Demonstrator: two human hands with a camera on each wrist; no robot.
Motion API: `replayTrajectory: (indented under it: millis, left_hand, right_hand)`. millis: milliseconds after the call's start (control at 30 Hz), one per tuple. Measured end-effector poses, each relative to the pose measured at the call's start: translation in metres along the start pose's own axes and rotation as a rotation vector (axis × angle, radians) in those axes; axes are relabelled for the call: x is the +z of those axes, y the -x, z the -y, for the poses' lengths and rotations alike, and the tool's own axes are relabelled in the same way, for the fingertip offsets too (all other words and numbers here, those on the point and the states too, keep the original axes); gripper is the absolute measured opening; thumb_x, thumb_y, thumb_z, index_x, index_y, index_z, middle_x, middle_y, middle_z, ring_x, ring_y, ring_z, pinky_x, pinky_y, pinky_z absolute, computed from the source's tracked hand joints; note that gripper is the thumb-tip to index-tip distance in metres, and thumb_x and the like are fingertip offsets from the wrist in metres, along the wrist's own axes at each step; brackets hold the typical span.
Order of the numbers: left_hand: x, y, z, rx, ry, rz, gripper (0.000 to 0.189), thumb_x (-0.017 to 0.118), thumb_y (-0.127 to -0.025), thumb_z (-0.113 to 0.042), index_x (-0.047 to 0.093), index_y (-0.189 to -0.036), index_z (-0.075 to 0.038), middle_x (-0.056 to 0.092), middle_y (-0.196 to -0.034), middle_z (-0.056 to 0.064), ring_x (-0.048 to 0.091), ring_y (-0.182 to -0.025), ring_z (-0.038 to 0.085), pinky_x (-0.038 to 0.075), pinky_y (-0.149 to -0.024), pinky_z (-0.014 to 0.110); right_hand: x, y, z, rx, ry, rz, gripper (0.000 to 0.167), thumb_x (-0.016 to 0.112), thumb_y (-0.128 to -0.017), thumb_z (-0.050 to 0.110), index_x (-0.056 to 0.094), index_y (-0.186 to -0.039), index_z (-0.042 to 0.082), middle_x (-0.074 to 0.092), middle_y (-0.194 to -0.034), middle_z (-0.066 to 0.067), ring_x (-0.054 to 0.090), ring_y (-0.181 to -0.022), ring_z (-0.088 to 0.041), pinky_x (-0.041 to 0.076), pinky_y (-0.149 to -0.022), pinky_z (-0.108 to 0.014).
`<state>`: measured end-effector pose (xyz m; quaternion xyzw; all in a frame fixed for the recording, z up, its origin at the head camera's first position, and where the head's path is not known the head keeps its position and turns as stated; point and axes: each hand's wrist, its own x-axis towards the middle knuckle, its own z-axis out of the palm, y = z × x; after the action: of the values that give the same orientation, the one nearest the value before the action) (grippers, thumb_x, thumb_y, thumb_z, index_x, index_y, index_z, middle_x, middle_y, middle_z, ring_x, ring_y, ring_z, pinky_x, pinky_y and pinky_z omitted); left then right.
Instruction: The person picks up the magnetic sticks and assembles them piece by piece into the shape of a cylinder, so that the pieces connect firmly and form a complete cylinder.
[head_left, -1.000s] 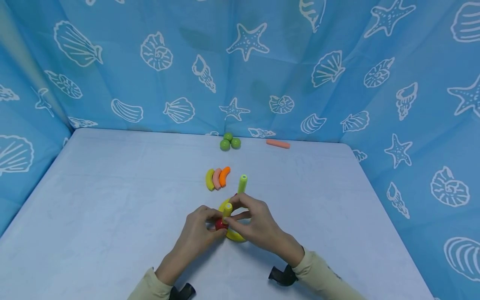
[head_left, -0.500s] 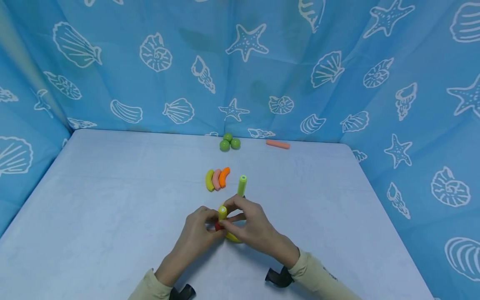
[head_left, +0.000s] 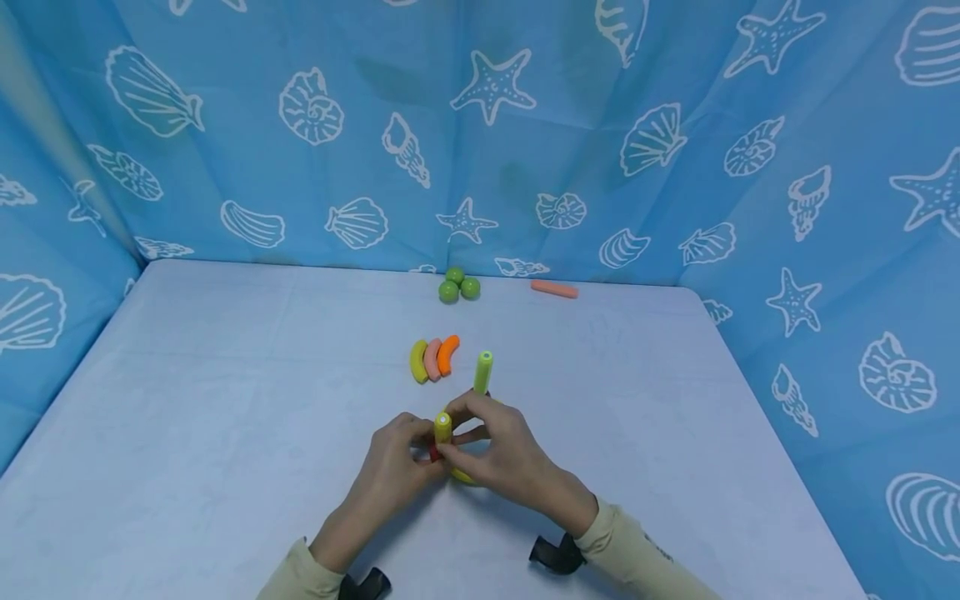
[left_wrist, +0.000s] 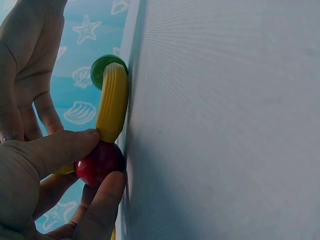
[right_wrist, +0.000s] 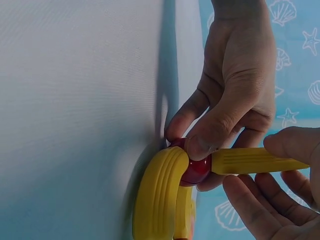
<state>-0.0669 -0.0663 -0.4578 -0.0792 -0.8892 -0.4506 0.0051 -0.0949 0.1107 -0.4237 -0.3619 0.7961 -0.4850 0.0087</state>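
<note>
Left grip (head_left: 402, 460) pinches glossy red ball (left_wrist: 101, 162); right grip (head_left: 504, 450) pinches ridged yellow rod (right_wrist: 242, 161)

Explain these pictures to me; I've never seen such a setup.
There is no machine: a person works with two bare hands. The wide view comes from a camera worn on the head, looking forward and down. The close views come from cameras on each wrist, so the table looks turned sideways.

The left hand pinches a shiny red ball; the right hand pinches a straight yellow ridged stick standing up from it. A curved yellow ridged piece touches the ball.

Farther off on the white cloth-covered table lie three curved pieces in olive-yellow, pink and orange, three green balls and a straight salmon stick. Materials cannot be told for certain.
</note>
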Motion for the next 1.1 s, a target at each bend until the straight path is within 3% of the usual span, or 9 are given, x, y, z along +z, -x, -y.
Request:
replayTrajectory:
  millis: [200,367,533,700,867,1100]
  left_hand:
    - [0.000,0.000,0.000,0.015,-0.001,-0.003,0.025,0.088,-0.074,-0.008,0.076,-0.096,-0.012,0.061,-0.090,-0.003,0.059,-0.084,0.013,0.055,-0.076,0.035]
    - [0.000,0.000,0.001,0.019,0.005,0.009,0.023,0.088,-0.075,-0.010,0.075,-0.093,-0.013,0.059,-0.090,-0.004,0.060,-0.085,0.013,0.056,-0.079,0.035]
    - [0.000,-0.001,-0.001,-0.014,0.004,0.025,0.022,0.088,-0.075,-0.012,0.074,-0.092,-0.015,0.059,-0.090,-0.004,0.060,-0.086,0.013,0.057,-0.082,0.035]
    - [0.000,-0.001,-0.002,-0.028,0.011,0.035,0.024,0.089,-0.074,-0.011,0.074,-0.093,-0.013,0.059,-0.091,-0.002,0.060,-0.086,0.014,0.057,-0.082,0.035]
    - [0.001,-0.001,-0.002,-0.053,0.017,0.044,0.024,0.088,-0.074,-0.010,0.074,-0.093,-0.015,0.059,-0.093,-0.003,0.060,-0.087,0.014,0.057,-0.083,0.035]
    - [0.001,-0.001,-0.002,-0.055,0.034,0.047,0.023,0.088,-0.075,-0.010,0.074,-0.093,-0.015,0.059,-0.093,-0.003,0.059,-0.087,0.013,0.057,-0.082,0.034]
  right_hand:
    - [-0.003,0.004,-0.002,0.038,0.050,0.008,0.045,0.083,-0.080,0.003,0.059,-0.117,0.011,0.064,-0.109,0.002,0.065,-0.099,-0.013,0.058,-0.075,-0.027]
    - [-0.012,0.012,-0.005,0.056,0.069,-0.015,0.045,0.084,-0.079,0.003,0.060,-0.117,0.007,0.065,-0.106,-0.006,0.067,-0.096,-0.022,0.058,-0.076,-0.025]
    - [-0.026,0.021,-0.013,0.016,0.074,-0.065,0.042,0.083,-0.078,-0.002,0.062,-0.113,0.009,0.065,-0.103,-0.010,0.068,-0.093,-0.027,0.059,-0.072,-0.030]
    - [-0.043,0.031,-0.026,0.011,0.124,-0.135,0.038,0.082,-0.079,-0.003,0.064,-0.109,0.010,0.066,-0.101,-0.007,0.067,-0.093,-0.021,0.059,-0.071,-0.030]
    - [-0.061,0.035,-0.041,0.043,0.182,-0.208,0.032,0.080,-0.081,-0.002,0.065,-0.106,0.011,0.067,-0.099,-0.002,0.067,-0.092,-0.016,0.059,-0.072,-0.028]
    - [-0.084,0.027,-0.062,0.154,0.275,-0.248,0.027,0.078,-0.085,0.002,0.065,-0.106,0.010,0.068,-0.101,-0.010,0.068,-0.093,-0.016,0.059,-0.072,-0.028]
